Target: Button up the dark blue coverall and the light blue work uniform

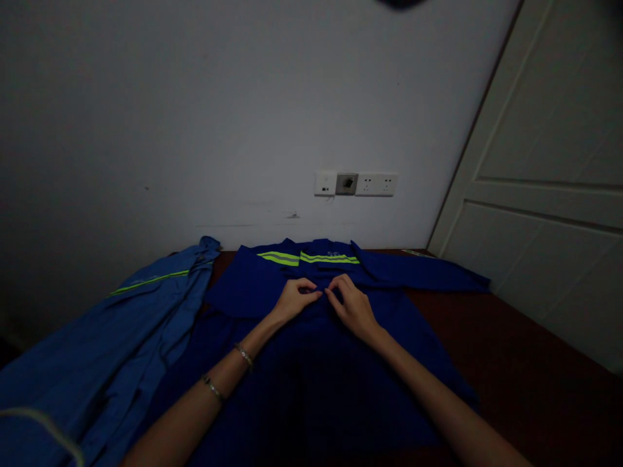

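A dark blue work jacket (253, 285) with yellow-green and grey reflective stripes lies spread out, its collar end toward the wall. One sleeve stretches out to the right. Over the middle of its front, my left hand (295, 299) pinches the fabric between thumb and fingers. Close beside it, my right hand (354, 305) pinches the cloth too, its fingertips a short gap from the left ones. Whether a button or zip lies between them is too dark and small to tell. Two bracelets circle my left forearm.
To the left lies a lighter blue garment (141, 318) with a yellow-green stripe. Dark reddish-brown surface (511, 357) shows at the right. A grey wall (219, 130) with sockets (376, 184) stands behind, and a white panelled door (549, 259) at the right. A blurred pale cord (48, 425) crosses the lower left.
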Motion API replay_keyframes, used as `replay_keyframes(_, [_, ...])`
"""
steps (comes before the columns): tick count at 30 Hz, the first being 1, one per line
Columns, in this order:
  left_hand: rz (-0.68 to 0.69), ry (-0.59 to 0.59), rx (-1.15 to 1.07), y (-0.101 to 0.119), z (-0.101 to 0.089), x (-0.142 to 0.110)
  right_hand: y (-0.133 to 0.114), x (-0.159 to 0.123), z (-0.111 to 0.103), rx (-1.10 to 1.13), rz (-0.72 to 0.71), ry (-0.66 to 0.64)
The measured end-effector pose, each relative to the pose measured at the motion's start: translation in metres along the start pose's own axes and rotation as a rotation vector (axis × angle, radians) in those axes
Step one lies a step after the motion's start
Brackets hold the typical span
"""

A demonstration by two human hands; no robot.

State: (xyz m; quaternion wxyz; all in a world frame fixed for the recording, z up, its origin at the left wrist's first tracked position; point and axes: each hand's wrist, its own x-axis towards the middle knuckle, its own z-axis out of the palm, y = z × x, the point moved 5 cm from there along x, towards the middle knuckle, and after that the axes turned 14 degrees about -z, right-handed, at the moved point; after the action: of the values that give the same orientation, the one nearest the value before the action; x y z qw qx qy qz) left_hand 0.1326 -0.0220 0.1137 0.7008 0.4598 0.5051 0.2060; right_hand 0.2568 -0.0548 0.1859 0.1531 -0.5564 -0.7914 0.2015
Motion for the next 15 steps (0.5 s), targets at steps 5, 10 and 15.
replay_keyframes(5, [0.264, 0.217, 0.288, 0.016, 0.005, -0.018, 0.000, -0.002, 0.002, -0.101, -0.024, -0.071])
replay_keyframes(10, [0.509, 0.372, 0.642, 0.025, 0.017, -0.040, 0.003, -0.003, 0.001, -0.011, -0.039, -0.019])
replay_keyframes(15, [0.604, 0.369, 0.691, 0.025, 0.021, -0.047, 0.011, -0.008, 0.003, 0.222, 0.054, 0.238])
